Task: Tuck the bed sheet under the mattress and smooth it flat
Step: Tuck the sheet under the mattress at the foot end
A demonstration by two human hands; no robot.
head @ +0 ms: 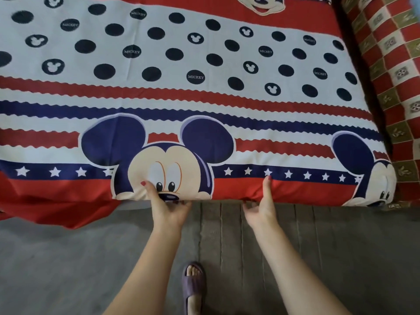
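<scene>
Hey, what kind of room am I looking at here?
Most likely a bedroom at home. A cartoon-print sheet covers a mattress, a checked quilt lies along its right side, and a slippered foot stands on the grey floor.

— What is the person wearing?
— Bare forearms, no sleeves in view. Red polish on the thumbnails of the left hand (167, 206) and right hand (261, 206). One foot wears a purple open-toed rubber slipper (193, 284).
</scene>
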